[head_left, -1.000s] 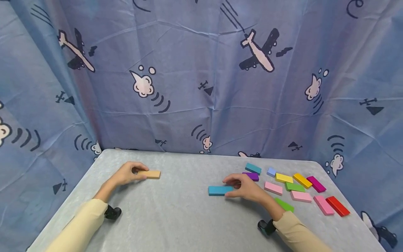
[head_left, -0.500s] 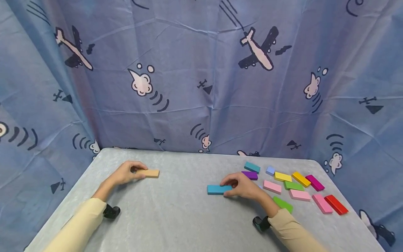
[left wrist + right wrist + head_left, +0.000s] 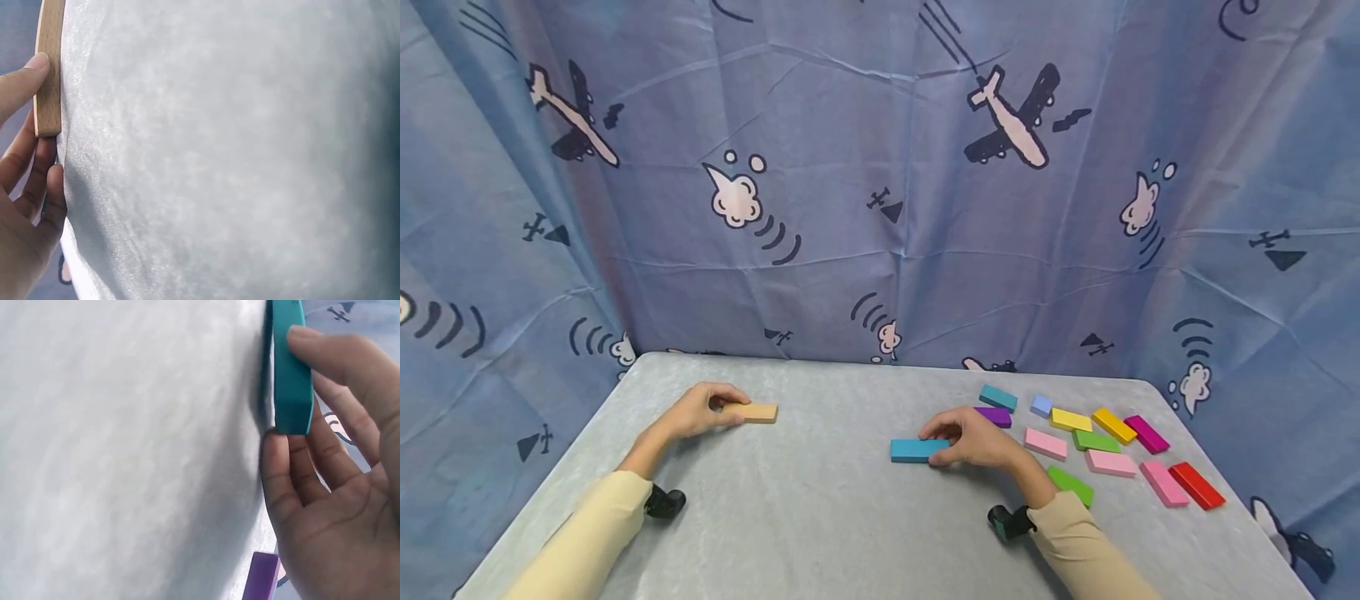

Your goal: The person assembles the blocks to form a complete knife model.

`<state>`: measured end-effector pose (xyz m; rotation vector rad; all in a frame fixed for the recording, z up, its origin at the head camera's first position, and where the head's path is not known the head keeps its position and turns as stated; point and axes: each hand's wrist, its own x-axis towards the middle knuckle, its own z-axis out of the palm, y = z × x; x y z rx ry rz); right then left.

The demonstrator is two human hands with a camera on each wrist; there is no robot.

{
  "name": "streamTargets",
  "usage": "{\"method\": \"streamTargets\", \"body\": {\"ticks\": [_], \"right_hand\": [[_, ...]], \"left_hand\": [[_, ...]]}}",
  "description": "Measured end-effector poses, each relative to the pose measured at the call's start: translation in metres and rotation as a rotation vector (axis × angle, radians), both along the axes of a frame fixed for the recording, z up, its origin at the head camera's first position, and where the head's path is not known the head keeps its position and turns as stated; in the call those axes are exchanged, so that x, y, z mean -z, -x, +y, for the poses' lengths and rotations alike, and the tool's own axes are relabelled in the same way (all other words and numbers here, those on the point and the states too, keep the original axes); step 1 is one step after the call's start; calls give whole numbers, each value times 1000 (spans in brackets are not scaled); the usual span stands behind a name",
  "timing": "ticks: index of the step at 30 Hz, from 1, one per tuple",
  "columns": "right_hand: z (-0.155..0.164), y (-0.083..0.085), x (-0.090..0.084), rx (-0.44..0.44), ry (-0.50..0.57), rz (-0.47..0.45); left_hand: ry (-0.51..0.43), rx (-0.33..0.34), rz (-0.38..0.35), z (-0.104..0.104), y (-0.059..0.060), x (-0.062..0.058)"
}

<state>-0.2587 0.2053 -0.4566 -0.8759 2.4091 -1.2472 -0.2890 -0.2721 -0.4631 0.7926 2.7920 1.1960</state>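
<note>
At the left of the table, my left hand [image 3: 703,411] pinches a natural wood block [image 3: 760,412] between thumb and fingers. The left wrist view shows the thumb pressed on one long side of that wood block [image 3: 49,94]. Right of centre, my right hand [image 3: 970,437] grips the right end of a blue block [image 3: 917,451]. In the right wrist view the thumb lies on one face of the blue block [image 3: 291,387], with a narrow gap between block and tablecloth. Just behind the right hand lies a purple block [image 3: 996,417], partly covered by it.
Several coloured blocks lie scattered at the right of the table, among them a teal one [image 3: 998,397], a yellow one [image 3: 1071,419], a pink one [image 3: 1045,443], a green one [image 3: 1070,485] and a red one [image 3: 1197,486]. A patterned curtain [image 3: 820,208] hangs behind the table [image 3: 790,517].
The right forearm has swung slightly left, while the right hand keeps its grip on the blue block. The left hand stays on the wood block. The whole view has shifted a little.
</note>
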Motion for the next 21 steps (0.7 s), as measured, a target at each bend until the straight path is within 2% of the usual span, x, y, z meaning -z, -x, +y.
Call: {"method": "streamTargets", "body": {"ticks": [11, 17, 21], "right_hand": [[-10, 0, -5, 57, 98, -17], [-22, -6, -22, 74, 130, -42], [-29, -6, -25, 54, 156, -32]], "left_hand": [[8, -1, -24, 0, 1, -1], [7, 4, -35, 0, 2, -1], [11, 6, -40, 0, 2, -2]]}}
